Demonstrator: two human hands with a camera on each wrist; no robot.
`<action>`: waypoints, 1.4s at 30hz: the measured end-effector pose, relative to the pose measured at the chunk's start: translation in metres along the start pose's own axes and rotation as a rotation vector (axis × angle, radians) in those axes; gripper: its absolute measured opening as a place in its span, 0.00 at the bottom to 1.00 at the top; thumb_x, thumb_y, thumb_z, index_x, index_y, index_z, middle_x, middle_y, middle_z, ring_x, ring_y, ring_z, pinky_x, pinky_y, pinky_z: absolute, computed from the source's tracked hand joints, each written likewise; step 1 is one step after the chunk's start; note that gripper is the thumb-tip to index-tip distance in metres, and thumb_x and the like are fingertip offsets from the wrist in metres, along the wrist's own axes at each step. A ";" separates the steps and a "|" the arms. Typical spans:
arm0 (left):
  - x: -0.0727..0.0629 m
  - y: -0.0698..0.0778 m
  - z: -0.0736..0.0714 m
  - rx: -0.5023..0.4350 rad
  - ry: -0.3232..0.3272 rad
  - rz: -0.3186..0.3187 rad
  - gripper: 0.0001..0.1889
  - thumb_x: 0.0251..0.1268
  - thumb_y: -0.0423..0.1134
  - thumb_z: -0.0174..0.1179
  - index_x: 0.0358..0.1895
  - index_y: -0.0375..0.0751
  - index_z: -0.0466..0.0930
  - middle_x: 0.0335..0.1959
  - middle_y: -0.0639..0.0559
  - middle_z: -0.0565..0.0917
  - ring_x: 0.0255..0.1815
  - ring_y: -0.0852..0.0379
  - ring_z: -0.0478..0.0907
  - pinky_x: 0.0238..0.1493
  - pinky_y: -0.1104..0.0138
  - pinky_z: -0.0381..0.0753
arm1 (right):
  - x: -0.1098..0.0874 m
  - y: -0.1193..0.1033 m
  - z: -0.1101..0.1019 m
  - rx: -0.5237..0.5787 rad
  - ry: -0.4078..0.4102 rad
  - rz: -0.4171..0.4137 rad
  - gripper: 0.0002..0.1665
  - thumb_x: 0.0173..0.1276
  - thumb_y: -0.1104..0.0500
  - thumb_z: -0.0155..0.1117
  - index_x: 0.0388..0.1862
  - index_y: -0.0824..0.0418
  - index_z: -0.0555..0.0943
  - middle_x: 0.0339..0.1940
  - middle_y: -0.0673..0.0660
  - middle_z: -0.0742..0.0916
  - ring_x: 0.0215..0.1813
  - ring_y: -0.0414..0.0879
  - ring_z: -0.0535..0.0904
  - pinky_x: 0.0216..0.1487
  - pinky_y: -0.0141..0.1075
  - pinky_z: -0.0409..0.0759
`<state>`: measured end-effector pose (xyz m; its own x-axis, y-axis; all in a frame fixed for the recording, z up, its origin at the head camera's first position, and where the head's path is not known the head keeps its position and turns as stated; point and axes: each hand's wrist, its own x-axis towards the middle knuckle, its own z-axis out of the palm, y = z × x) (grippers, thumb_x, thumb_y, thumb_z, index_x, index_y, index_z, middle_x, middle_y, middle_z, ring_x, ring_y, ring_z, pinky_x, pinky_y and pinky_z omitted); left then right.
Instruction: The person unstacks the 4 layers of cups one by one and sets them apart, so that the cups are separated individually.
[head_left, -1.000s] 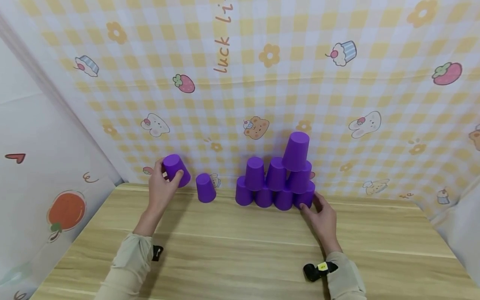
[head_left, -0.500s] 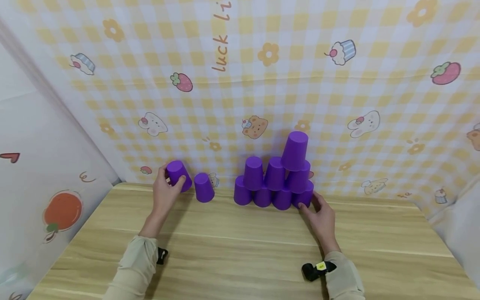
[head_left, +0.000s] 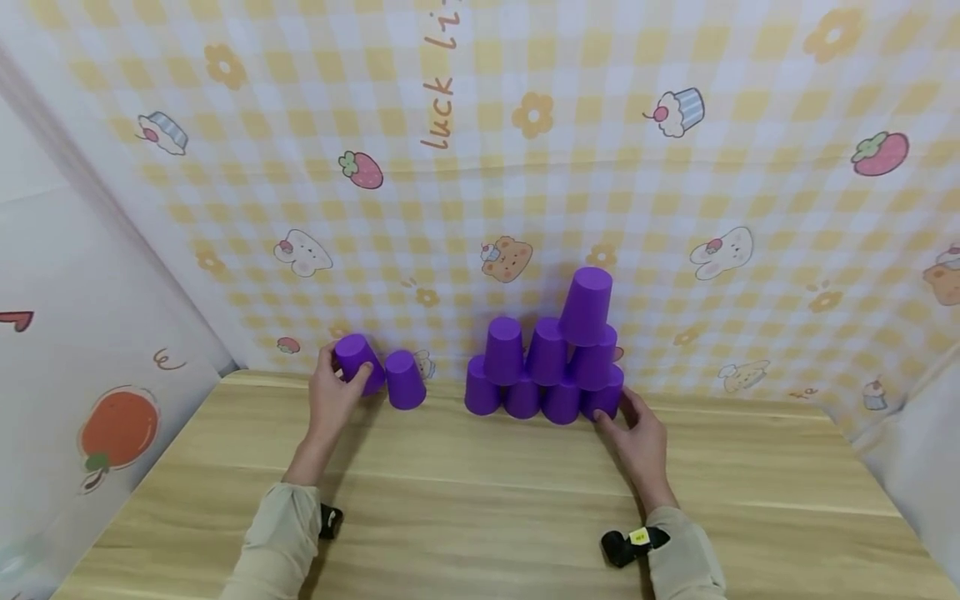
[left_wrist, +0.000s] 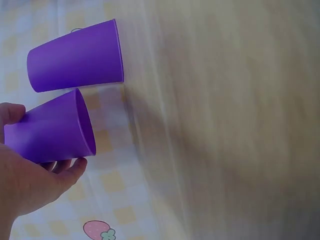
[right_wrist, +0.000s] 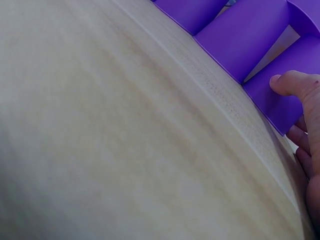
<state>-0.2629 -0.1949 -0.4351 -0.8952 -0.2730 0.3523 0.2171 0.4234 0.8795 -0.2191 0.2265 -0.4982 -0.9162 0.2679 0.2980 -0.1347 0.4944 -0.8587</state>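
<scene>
My left hand (head_left: 332, 408) holds a purple plastic cup (head_left: 357, 363), mouth down and slightly tilted, thumb on the near side. In the left wrist view its rim hangs above the tabletop, close beside a lone standing purple cup (left_wrist: 75, 57). To the right rises a stack of upside-down purple cups: several along the bottom, three in the second row, one top cup (head_left: 587, 307) over the right end. My right hand (head_left: 641, 437) grips the rightmost bottom cup (right_wrist: 277, 97), thumb in front, other fingers partly hidden around its right side.
The light wood table (head_left: 450, 500) ends at a yellow-checked cloth backdrop (head_left: 450, 208), right behind the cups. A white printed cloth (head_left: 67, 333) hangs on the left. Black wrist cameras are strapped at both sleeves.
My left hand has lowered its cup and brought it rightward, close against the lone standing cup. The right hand keeps its grip on the bottom cup, and the stack stands as before.
</scene>
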 end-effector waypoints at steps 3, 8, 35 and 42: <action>-0.001 -0.001 0.001 0.006 -0.008 -0.005 0.28 0.56 0.29 0.61 0.60 0.27 0.62 0.55 0.32 0.73 0.55 0.37 0.70 0.53 0.49 0.74 | -0.001 0.001 0.001 -0.001 0.005 -0.005 0.33 0.56 0.61 0.70 0.61 0.66 0.71 0.55 0.66 0.79 0.58 0.56 0.74 0.60 0.41 0.71; -0.002 -0.001 0.002 0.006 -0.025 -0.034 0.30 0.56 0.29 0.62 0.61 0.27 0.61 0.57 0.30 0.71 0.57 0.35 0.69 0.56 0.49 0.72 | -0.001 0.000 0.001 -0.007 0.007 -0.003 0.33 0.56 0.62 0.70 0.61 0.66 0.71 0.55 0.66 0.79 0.58 0.56 0.74 0.60 0.41 0.71; -0.007 -0.014 -0.004 -0.112 -0.007 -0.221 0.31 0.59 0.30 0.61 0.63 0.26 0.59 0.57 0.29 0.68 0.58 0.38 0.67 0.62 0.53 0.66 | 0.000 -0.001 0.000 0.020 -0.022 0.012 0.34 0.57 0.60 0.70 0.62 0.67 0.70 0.56 0.66 0.78 0.59 0.57 0.73 0.61 0.42 0.70; -0.006 -0.016 -0.005 -0.143 -0.017 -0.215 0.32 0.58 0.30 0.61 0.64 0.24 0.58 0.59 0.27 0.67 0.61 0.36 0.65 0.64 0.55 0.64 | -0.002 -0.003 -0.001 0.021 -0.013 0.017 0.33 0.58 0.60 0.70 0.62 0.65 0.71 0.57 0.66 0.78 0.60 0.57 0.72 0.61 0.43 0.70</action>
<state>-0.2588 -0.2046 -0.4497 -0.9329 -0.3280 0.1484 0.0733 0.2305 0.9703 -0.2161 0.2253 -0.4963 -0.9233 0.2655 0.2777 -0.1265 0.4725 -0.8722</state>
